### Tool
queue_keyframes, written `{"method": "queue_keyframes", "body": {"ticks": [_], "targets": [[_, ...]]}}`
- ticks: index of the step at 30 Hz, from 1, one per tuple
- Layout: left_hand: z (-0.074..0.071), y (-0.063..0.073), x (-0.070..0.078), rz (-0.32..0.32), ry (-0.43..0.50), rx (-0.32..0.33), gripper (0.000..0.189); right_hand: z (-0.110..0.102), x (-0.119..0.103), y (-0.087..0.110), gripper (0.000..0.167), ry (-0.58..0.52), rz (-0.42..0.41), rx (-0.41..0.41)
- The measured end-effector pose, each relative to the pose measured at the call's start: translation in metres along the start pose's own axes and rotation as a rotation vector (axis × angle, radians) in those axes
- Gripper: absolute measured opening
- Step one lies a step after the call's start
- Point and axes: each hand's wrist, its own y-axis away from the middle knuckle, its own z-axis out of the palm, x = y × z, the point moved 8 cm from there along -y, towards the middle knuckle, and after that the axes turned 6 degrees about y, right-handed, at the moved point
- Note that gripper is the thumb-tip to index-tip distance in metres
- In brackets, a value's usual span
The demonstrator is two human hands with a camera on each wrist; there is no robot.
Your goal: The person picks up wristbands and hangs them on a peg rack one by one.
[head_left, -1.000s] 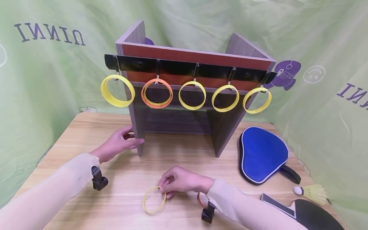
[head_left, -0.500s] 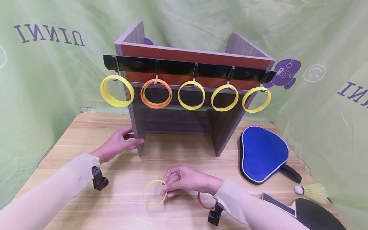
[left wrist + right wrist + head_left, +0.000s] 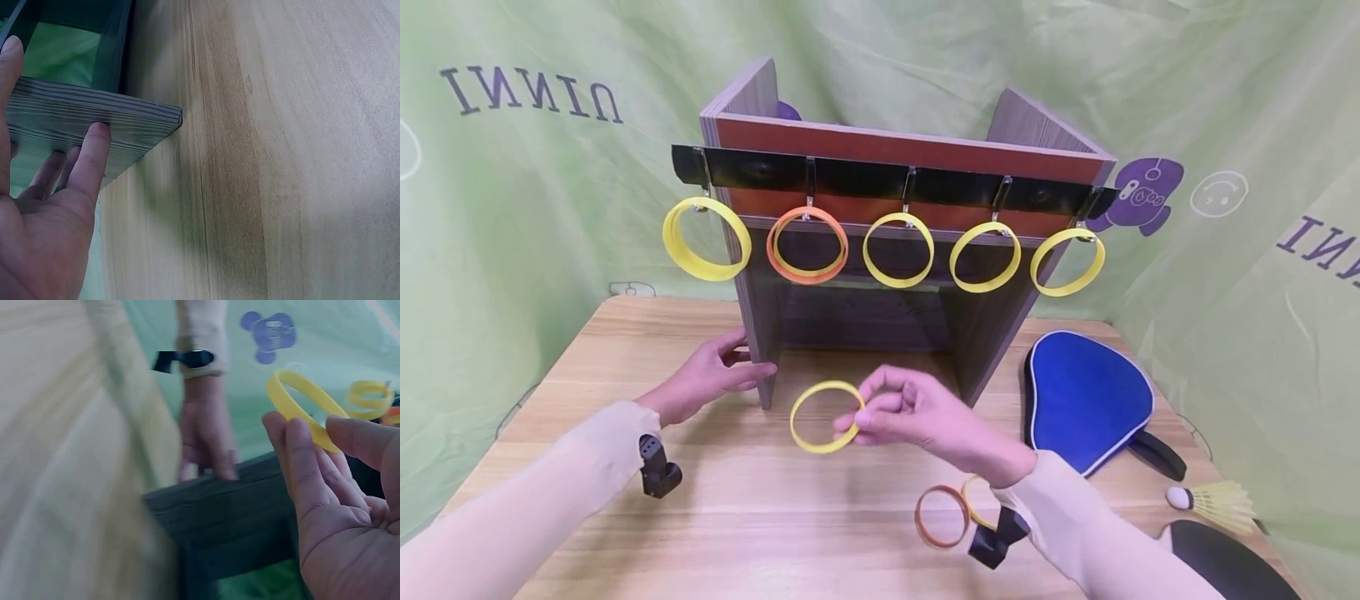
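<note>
A yellow ring [image 3: 826, 449] is pinched between the thumb and fingers of my right hand [image 3: 917, 417], held up in front of the grey wooden rack [image 3: 756, 317]. In the right wrist view the same ring [image 3: 289, 405] stands tilted at the fingertips. My left hand [image 3: 711, 375] grips the lower front edge of the rack's left panel; in the left wrist view its fingers lie on the panel's outer face [image 3: 140, 125], thumb over the other side. From hooks on a black strip [image 3: 865, 177] hang several yellow rings [image 3: 867, 258] and an orange one [image 3: 772, 260] with yellow inside.
On the table [image 3: 715, 533], an orange-red ring [image 3: 919, 521] lies beside a yellow ring [image 3: 967, 500], partly behind my right wrist. To the right are a blue paddle case [image 3: 1086, 400], a shuttlecock [image 3: 1221, 506] and a black paddle [image 3: 1225, 558]. A green curtain [image 3: 550, 183] surrounds everything.
My right hand has lifted the yellow ring off the table and carried it up and away toward the rack, uncovering the two rings lying there. My left hand has stayed put.
</note>
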Motion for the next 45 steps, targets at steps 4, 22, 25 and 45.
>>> {"method": "queue_keyframes", "body": {"ticks": [4,22,25,45], "targets": [[-0.001,0.000,0.001,0.007,0.001,-0.002,0.073,-0.013,-0.031,0.006,0.022,-0.008,-0.089,0.084],[0.002,0.002,0.002,0.014,0.011,-0.017,0.076,-0.054,-0.107,0.023,0.015,-0.167,-0.367,0.462],[0.002,0.003,0.002,0.012,0.010,-0.013,0.076,-0.056,-0.110,0.023,0.014,-0.206,-0.389,0.496],[0.001,0.005,0.003,0.009,-0.008,-0.005,0.074,-0.061,-0.103,0.014,0.010,-0.175,-0.310,0.561]]}}
